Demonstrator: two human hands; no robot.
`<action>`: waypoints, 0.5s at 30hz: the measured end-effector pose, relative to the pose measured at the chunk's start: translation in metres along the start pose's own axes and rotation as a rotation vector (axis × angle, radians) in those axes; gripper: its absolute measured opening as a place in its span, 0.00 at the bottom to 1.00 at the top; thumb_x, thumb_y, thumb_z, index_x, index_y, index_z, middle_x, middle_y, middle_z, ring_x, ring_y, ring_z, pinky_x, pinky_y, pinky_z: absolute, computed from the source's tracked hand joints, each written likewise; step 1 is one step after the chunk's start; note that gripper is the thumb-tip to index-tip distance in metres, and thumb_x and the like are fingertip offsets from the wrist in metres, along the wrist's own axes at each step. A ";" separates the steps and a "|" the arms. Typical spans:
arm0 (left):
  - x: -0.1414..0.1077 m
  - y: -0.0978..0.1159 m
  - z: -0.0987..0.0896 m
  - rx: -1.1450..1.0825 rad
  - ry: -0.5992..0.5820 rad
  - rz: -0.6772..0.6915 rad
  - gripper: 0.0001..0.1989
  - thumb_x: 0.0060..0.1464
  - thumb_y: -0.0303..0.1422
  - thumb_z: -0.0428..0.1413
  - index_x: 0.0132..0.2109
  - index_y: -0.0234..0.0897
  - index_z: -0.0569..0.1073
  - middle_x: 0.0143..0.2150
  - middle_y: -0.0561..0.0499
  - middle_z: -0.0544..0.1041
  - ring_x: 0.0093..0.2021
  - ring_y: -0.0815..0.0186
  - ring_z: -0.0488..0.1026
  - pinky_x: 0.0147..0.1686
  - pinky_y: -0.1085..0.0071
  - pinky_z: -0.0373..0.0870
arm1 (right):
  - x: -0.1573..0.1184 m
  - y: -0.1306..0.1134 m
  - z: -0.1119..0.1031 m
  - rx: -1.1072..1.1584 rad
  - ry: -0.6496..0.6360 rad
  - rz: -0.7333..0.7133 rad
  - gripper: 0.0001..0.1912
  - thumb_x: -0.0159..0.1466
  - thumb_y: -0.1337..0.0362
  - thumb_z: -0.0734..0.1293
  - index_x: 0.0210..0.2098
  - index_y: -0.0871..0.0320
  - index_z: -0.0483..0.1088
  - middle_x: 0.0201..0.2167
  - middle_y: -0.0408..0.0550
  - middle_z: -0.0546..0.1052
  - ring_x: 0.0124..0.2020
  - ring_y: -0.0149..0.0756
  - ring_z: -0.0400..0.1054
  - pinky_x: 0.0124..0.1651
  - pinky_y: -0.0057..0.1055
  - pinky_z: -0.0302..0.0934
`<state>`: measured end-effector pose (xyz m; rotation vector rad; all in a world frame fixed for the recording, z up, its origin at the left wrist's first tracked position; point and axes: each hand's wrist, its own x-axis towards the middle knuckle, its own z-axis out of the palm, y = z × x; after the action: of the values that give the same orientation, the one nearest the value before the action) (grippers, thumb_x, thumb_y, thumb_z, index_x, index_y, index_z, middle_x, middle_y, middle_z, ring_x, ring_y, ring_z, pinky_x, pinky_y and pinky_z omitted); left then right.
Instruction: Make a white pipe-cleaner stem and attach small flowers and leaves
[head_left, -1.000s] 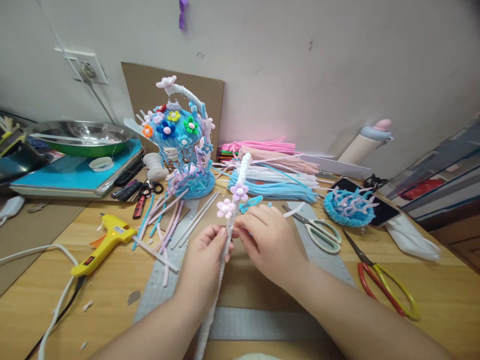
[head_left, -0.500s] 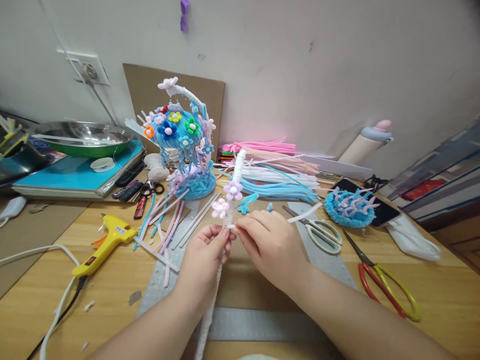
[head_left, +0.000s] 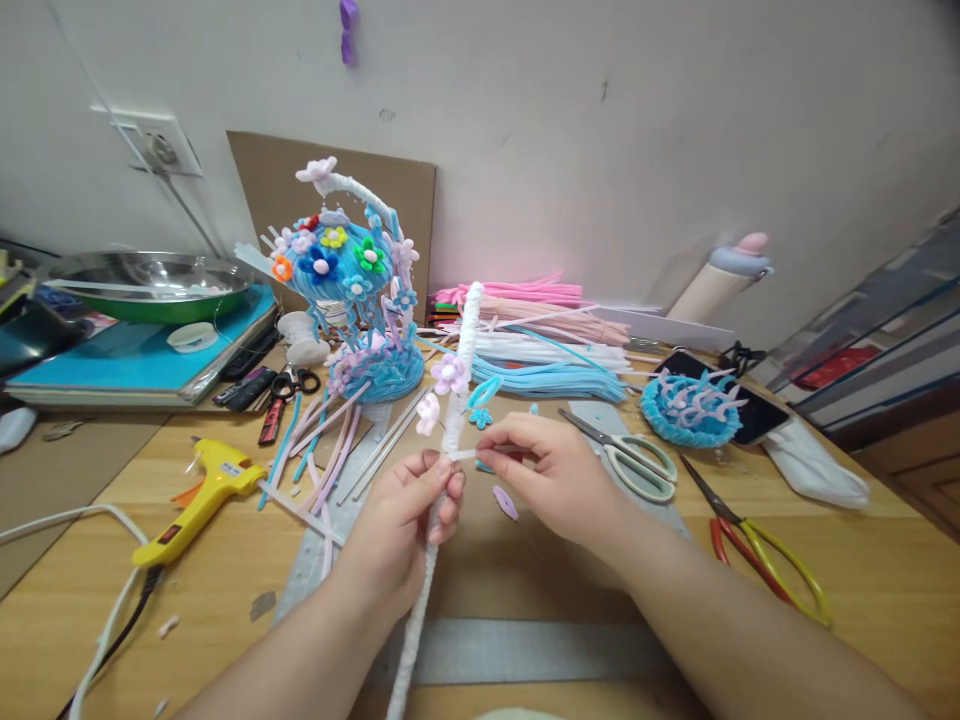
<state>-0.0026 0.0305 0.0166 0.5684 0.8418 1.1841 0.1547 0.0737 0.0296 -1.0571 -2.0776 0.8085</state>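
Note:
My left hand [head_left: 401, 515] is closed around a long rod [head_left: 466, 340] wrapped in white pipe cleaner, which rises tilted above the fist and runs down below it. Just above the grip, a lilac flower [head_left: 449, 373] and a pale pink flower [head_left: 428, 413] stick out on the rod's left side. My right hand [head_left: 562, 470] pinches a short white pipe cleaner [head_left: 466, 455] that stretches to the rod at my left thumb. Behind them are a blue flower [head_left: 481, 419] with a blue loop and, under the right fingers, a small purple oval piece [head_left: 505, 502].
A decorated blue jellyfish model [head_left: 345, 270] stands at back left. Pipe cleaner bundles [head_left: 547, 378] lie behind my hands. A yellow glue gun [head_left: 202, 500] is left; grey-handled scissors [head_left: 637, 465], red-yellow scissors [head_left: 765, 550] and a blue round piece [head_left: 690, 410] are right.
My right hand has drawn back a little to the right, and more of the white pipe cleaner shows between the hands. The rod's flowers have turned further left. The whole view has shifted slightly.

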 end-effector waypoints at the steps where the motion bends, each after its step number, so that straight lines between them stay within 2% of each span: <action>1: -0.002 0.001 0.001 0.003 -0.028 -0.002 0.09 0.50 0.30 0.57 0.28 0.33 0.64 0.22 0.56 0.66 0.17 0.80 0.55 0.14 0.83 0.49 | 0.002 0.002 -0.001 0.097 -0.036 0.042 0.05 0.60 0.65 0.63 0.31 0.58 0.71 0.28 0.44 0.73 0.30 0.31 0.65 0.33 0.28 0.57; 4: -0.009 0.004 0.003 0.045 -0.146 -0.056 0.09 0.48 0.32 0.58 0.29 0.34 0.64 0.22 0.56 0.67 0.16 0.80 0.55 0.14 0.82 0.46 | 0.009 0.003 -0.010 0.335 -0.225 0.120 0.08 0.58 0.61 0.64 0.29 0.60 0.71 0.25 0.44 0.72 0.26 0.32 0.64 0.30 0.28 0.58; 7: -0.019 0.003 0.006 0.134 -0.307 -0.171 0.12 0.46 0.36 0.59 0.30 0.34 0.64 0.21 0.55 0.68 0.15 0.79 0.55 0.14 0.81 0.44 | 0.020 -0.003 -0.029 0.392 -0.466 0.084 0.08 0.54 0.60 0.67 0.26 0.60 0.71 0.24 0.42 0.71 0.23 0.29 0.61 0.27 0.27 0.57; 9: -0.027 0.002 0.011 0.230 -0.409 -0.254 0.14 0.44 0.39 0.60 0.29 0.34 0.65 0.20 0.54 0.68 0.15 0.78 0.56 0.14 0.80 0.46 | 0.029 -0.011 -0.043 0.318 -0.667 0.047 0.06 0.51 0.63 0.69 0.23 0.61 0.72 0.22 0.41 0.70 0.23 0.29 0.62 0.27 0.25 0.56; 12: -0.043 0.004 0.025 0.401 -0.497 -0.322 0.12 0.43 0.38 0.58 0.27 0.34 0.65 0.20 0.54 0.67 0.16 0.76 0.57 0.17 0.78 0.53 | 0.037 -0.032 -0.060 0.096 -1.057 -0.026 0.05 0.53 0.65 0.68 0.26 0.62 0.73 0.22 0.41 0.72 0.25 0.27 0.63 0.28 0.22 0.54; 13: -0.049 0.007 0.030 0.479 -0.511 -0.312 0.11 0.44 0.36 0.57 0.26 0.34 0.64 0.20 0.55 0.65 0.18 0.76 0.58 0.19 0.78 0.54 | 0.038 -0.041 -0.065 0.030 -1.137 -0.049 0.05 0.54 0.65 0.68 0.28 0.61 0.73 0.22 0.40 0.72 0.25 0.26 0.63 0.28 0.21 0.54; 15: -0.061 0.012 0.039 0.709 -0.515 -0.235 0.08 0.46 0.33 0.54 0.25 0.34 0.65 0.21 0.56 0.63 0.22 0.74 0.58 0.22 0.77 0.54 | 0.037 -0.061 -0.073 -0.081 -1.196 -0.073 0.04 0.54 0.65 0.69 0.28 0.60 0.74 0.22 0.39 0.73 0.24 0.25 0.63 0.27 0.20 0.53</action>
<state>0.0133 -0.0224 0.0646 1.2520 0.8364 0.4565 0.1681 0.0921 0.1289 -0.5164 -3.0875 1.5694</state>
